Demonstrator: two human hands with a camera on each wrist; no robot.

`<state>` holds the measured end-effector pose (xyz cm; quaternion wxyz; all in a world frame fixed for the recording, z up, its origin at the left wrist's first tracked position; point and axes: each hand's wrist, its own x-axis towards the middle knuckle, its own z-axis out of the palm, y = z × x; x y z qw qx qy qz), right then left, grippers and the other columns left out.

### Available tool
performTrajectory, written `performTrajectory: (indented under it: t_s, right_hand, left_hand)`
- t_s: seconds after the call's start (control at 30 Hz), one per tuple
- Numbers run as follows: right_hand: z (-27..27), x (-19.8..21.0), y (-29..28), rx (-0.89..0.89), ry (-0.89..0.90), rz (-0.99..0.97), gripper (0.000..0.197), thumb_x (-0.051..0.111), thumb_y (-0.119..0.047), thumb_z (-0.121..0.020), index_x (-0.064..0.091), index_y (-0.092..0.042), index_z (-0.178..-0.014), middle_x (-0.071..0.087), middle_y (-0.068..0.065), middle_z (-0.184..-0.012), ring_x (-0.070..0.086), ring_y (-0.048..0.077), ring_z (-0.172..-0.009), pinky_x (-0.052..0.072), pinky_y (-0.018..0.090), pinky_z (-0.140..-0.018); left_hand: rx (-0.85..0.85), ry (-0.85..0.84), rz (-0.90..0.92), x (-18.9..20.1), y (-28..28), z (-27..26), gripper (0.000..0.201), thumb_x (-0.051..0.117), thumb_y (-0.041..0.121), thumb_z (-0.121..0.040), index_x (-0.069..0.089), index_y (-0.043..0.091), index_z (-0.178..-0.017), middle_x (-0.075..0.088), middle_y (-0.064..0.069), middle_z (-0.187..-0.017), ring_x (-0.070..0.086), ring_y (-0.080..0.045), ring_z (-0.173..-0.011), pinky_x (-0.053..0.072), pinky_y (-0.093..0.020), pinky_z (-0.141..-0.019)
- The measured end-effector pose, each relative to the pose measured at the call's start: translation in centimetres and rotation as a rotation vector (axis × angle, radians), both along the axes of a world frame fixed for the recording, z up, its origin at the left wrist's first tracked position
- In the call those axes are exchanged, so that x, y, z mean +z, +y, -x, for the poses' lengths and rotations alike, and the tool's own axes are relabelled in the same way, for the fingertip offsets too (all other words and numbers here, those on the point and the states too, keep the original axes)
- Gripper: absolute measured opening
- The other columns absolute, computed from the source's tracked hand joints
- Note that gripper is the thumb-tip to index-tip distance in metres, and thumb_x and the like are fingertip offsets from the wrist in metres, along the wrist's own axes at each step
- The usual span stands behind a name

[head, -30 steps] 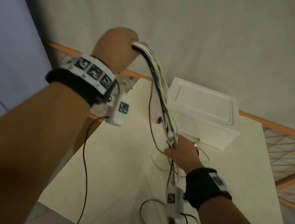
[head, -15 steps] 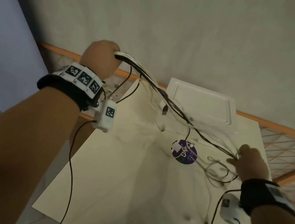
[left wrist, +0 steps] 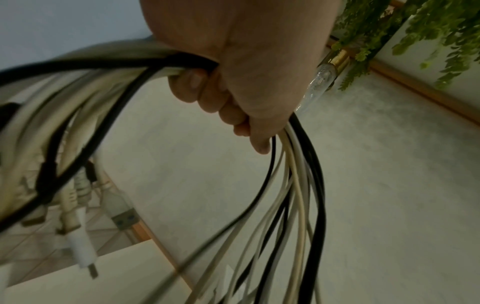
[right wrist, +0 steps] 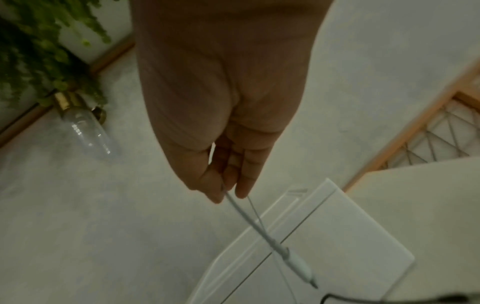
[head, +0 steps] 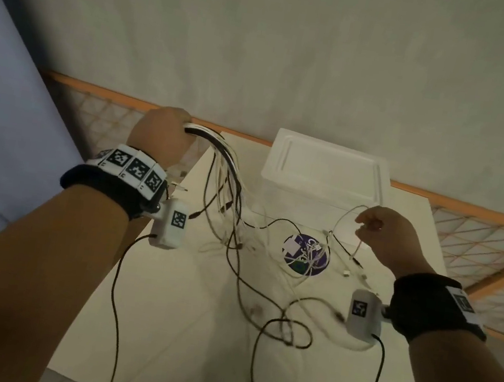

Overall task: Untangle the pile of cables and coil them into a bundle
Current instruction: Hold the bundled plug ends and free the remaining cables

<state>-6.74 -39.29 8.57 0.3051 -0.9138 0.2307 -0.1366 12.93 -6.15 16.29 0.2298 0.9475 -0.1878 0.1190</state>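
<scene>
Cables, black and white, thick bunch (head: 217, 150): left hand (head: 161, 134) fisted round it above worktop's (head: 160, 323) far-left corner. Right hand (head: 390, 233) pinches one thin white cable (right wrist: 249, 218) near right edge. Loose ends sprawl mid-worktop over round purple sticker (head: 304, 255), before white lidded plastic box (head: 321, 171).

Bunch of thin black and white cables (head: 231, 168) droops from a raised fist onto the cream table (head: 160, 323), loose ends sprawled tangled over it.
</scene>
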Motion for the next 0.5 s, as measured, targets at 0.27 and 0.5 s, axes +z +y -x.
performTrajectory:
  t_s: [0.27, 0.5]
  right_hand:
    - [-0.2, -2.3, 2.8, 0.03, -0.088, -0.141, 0.009, 0.072, -0.009, -0.08, 0.065, -0.015, -0.081, 0.069, -0.003, -0.078, 0.062, -0.003, -0.066, 0.041, 0.003, -0.061]
    - [-1.5, -2.5, 4.8, 0.104, 0.213, 0.015, 0.01, 0.064, -0.009, -0.082, 0.065, -0.016, -0.09, 0.066, 0.003, -0.095, 0.061, 0.021, -0.087, 0.049, 0.031, -0.082]
  left_hand:
    - [0.023, -0.034, -0.025, -0.3, 0.4, 0.1, 0.013, 0.052, 0.015, -0.089, 0.064, 0.01, -0.087, 0.056, -0.008, -0.075, 0.049, -0.024, -0.07, 0.035, -0.032, -0.064]
    - [-0.03, -0.002, -0.004, -0.6, -0.5, 1.3, 0.017, 0.053, 0.02, -0.089, 0.067, 0.011, -0.093, 0.053, 0.002, -0.067, 0.052, -0.021, -0.066, 0.036, -0.027, -0.054]
